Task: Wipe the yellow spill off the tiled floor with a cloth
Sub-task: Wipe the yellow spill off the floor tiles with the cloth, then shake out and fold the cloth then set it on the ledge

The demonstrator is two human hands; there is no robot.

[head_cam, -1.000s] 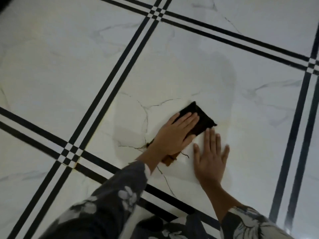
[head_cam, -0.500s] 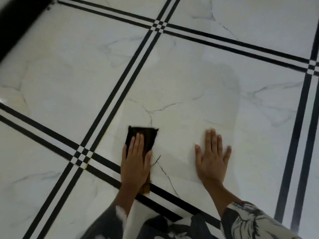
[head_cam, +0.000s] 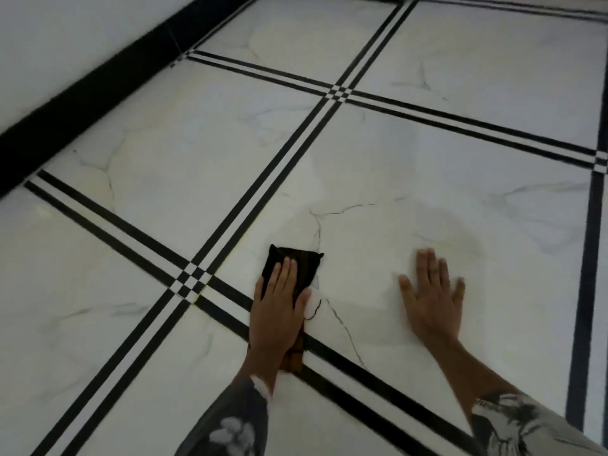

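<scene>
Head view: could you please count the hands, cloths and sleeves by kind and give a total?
Bare hands: 2 (left hand, right hand)
Dark brown cloth: 1
Floral-patterned fabric sleeves: 2 (left sleeve, right sleeve)
Total: 5

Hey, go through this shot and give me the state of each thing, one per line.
floor: glossy, with a faint dull smear on the middle tile; no clear yellow pool.
cloth: dark, folded, lying flat on the floor.
left hand: flat, fingers straight, pressing on the cloth.
right hand: flat on the floor, fingers spread, holding nothing.
</scene>
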